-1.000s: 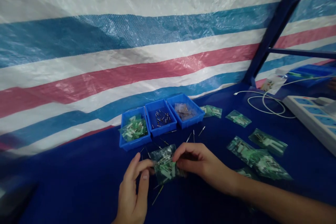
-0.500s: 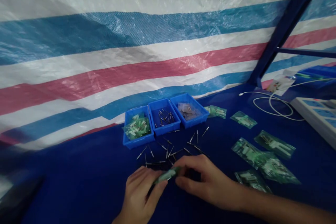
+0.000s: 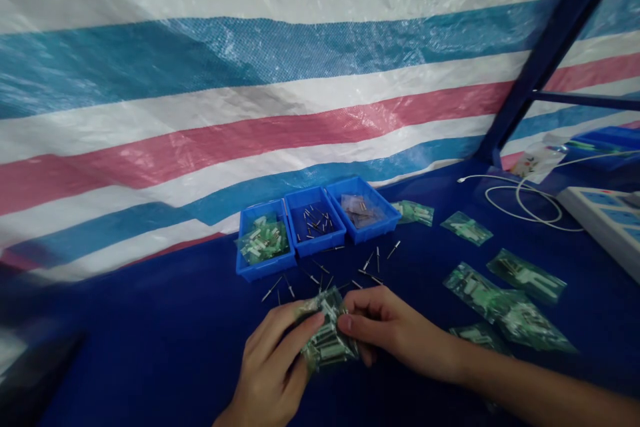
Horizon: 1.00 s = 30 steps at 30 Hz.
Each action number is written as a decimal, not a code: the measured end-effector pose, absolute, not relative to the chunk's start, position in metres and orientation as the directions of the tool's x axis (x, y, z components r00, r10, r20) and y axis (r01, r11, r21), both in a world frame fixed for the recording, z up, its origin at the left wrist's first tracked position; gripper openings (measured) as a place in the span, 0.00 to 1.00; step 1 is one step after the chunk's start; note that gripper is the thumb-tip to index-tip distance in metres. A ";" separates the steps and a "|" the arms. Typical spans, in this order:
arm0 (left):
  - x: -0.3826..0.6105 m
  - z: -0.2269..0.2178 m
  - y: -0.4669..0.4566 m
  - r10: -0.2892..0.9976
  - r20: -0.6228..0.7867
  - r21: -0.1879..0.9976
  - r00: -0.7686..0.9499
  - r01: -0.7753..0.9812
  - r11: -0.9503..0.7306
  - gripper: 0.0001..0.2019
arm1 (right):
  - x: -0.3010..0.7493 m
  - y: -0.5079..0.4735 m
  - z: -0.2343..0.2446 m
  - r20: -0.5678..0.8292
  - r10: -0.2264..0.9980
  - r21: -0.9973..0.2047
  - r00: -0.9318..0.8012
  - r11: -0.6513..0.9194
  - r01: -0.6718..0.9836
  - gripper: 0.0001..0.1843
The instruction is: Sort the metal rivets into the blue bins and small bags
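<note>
Left hand (image 3: pixel 273 360), right hand (image 3: pixel 395 327) close together, fingers (image 3: pixel 301 338) bent

Dim light settles over a dark blue surface (image 3: pixel 165 340), deepening almost to black toward the bottom, while pale glare streaks the crinkled striped sheet (image 3: pixel 280 90) behind it. Small highlights glint off the held plastic bag (image 3: pixel 329 341), its contents softly rendered. At lower left, a dark object (image 3: pixel 47 373) dissolves into blur, and wide-angle distortion stretches the outer edges. The light's source lies outside the frame.
</note>
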<state>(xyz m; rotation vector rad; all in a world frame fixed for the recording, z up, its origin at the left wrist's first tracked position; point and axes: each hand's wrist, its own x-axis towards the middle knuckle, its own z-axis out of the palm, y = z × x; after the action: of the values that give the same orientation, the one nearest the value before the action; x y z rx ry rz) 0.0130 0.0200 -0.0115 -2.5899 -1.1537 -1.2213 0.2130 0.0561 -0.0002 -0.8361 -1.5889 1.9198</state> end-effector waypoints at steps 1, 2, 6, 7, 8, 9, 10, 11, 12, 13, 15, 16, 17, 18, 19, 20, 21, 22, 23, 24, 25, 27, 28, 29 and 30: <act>0.013 -0.012 0.020 0.610 0.685 0.264 0.397 0.646 -0.716 0.18 | 0.213 0.055 0.000 -0.114 0.730 -0.988 -0.674 -0.152 0.001 0.18; 0.012 -0.012 0.020 0.618 0.686 0.279 0.383 0.647 -0.710 0.17 | 0.213 0.053 0.001 -0.077 0.747 -0.995 -0.660 -0.102 0.000 0.16; 0.013 -0.009 0.020 0.628 0.695 0.300 0.349 0.653 -0.695 0.12 | 0.217 0.050 0.005 0.057 0.759 -0.995 -0.649 0.099 0.028 0.24; 0.013 -0.008 0.021 0.629 0.700 0.304 0.338 0.656 -0.691 0.11 | 0.219 0.049 0.006 0.082 0.745 -0.989 -0.662 0.142 0.037 0.24; 0.014 -0.007 0.021 0.631 0.704 0.311 0.326 0.657 -0.687 0.10 | 0.220 0.050 0.006 0.106 0.729 -0.983 -0.677 0.181 0.042 0.24; 0.015 -0.005 0.021 0.636 0.705 0.323 0.314 0.656 -0.682 0.10 | 0.221 0.050 0.006 0.124 0.713 -0.976 -0.690 0.212 0.045 0.24; 0.016 -0.004 0.020 0.645 0.702 0.339 0.301 0.656 -0.674 0.09 | 0.222 0.050 0.006 0.134 0.700 -0.970 -0.702 0.237 0.051 0.25; 0.017 -0.002 0.020 0.659 0.695 0.357 0.289 0.657 -0.664 0.09 | 0.221 0.051 0.006 0.137 0.693 -0.965 -0.708 0.255 0.062 0.25; 0.019 -0.001 0.020 0.679 0.679 0.379 0.279 0.658 -0.650 0.09 | 0.221 0.051 0.005 0.130 0.697 -0.961 -0.705 0.265 0.085 0.23; 0.020 0.000 0.019 0.702 0.655 0.404 0.280 0.656 -0.638 0.09 | 0.220 0.051 0.004 0.114 0.709 -0.957 -0.696 0.266 0.115 0.20; 0.021 -0.002 0.018 0.750 0.592 0.453 0.295 0.648 -0.612 0.09 | 0.217 0.053 0.003 0.053 0.739 -0.962 -0.671 0.218 0.164 0.13; 0.022 -0.004 0.018 0.766 0.570 0.471 0.296 0.646 -0.601 0.08 | 0.216 0.053 0.002 0.015 0.751 -0.974 -0.661 0.160 0.159 0.13; 0.022 -0.006 0.017 0.775 0.565 0.485 0.284 0.645 -0.591 0.08 | 0.215 0.054 0.002 -0.024 0.754 -0.988 -0.657 0.082 0.130 0.14; 0.022 -0.010 0.017 0.776 0.573 0.495 0.264 0.643 -0.584 0.11 | 0.214 0.055 0.001 -0.060 0.750 -0.996 -0.659 -0.004 0.086 0.15; 0.021 -0.013 0.016 0.769 0.591 0.496 0.242 0.643 -0.583 0.17 | 0.214 0.057 0.001 -0.082 0.746 -0.996 -0.660 -0.079 0.034 0.17; 0.021 -0.016 0.016 0.759 0.610 0.487 0.227 0.648 -0.585 0.22 | 0.214 0.058 0.002 -0.093 0.749 -0.991 -0.656 -0.136 -0.016 0.18; 0.020 -0.018 0.016 0.748 0.622 0.465 0.232 0.659 -0.591 0.26 | 0.213 0.059 0.002 -0.098 0.754 -0.983 -0.650 -0.176 -0.055 0.18; 0.019 -0.019 0.016 0.737 0.625 0.432 0.257 0.673 -0.601 0.27 | 0.213 0.060 0.002 -0.104 0.753 -0.977 -0.650 -0.201 -0.077 0.19; 0.019 -0.019 0.016 0.728 0.619 0.391 0.295 0.688 -0.611 0.27 | 0.213 0.061 0.002 -0.108 0.746 -0.972 -0.657 -0.219 -0.089 0.19; 0.018 -0.017 0.016 0.714 0.614 0.348 0.336 0.697 -0.627 0.24 | 0.213 0.061 0.001 -0.112 0.732 -0.966 -0.672 -0.239 -0.099 0.18; 0.018 -0.015 0.017 0.697 0.613 0.313 0.372 0.695 -0.647 0.21 | 0.212 0.061 0.000 -0.115 0.717 -0.959 -0.688 -0.260 -0.111 0.18; 0.017 -0.010 0.019 0.659 0.629 0.290 0.412 0.662 -0.691 0.16 | 0.212 0.059 -0.002 -0.118 0.708 -0.948 -0.696 -0.289 -0.134 0.23; 0.018 -0.007 0.020 0.651 0.642 0.301 0.405 0.648 -0.700 0.14 | 0.212 0.057 -0.003 -0.108 0.721 -0.950 -0.684 -0.278 -0.144 0.29; 0.018 -0.006 0.021 0.654 0.650 0.321 0.386 0.641 -0.697 0.12 | 0.212 0.056 -0.004 -0.087 0.739 -0.961 -0.668 -0.240 -0.140 0.33; 0.019 -0.004 0.022 0.666 0.653 0.348 0.360 0.639 -0.686 0.11 | 0.213 0.055 -0.004 -0.054 0.747 -0.977 -0.663 -0.175 -0.118 0.33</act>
<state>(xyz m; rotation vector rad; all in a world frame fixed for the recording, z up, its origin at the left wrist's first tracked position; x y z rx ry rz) 0.0189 0.0218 -0.0042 -2.6182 -1.2569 -1.2847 0.2129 0.0548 -0.0044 -0.7359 -1.5012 1.8945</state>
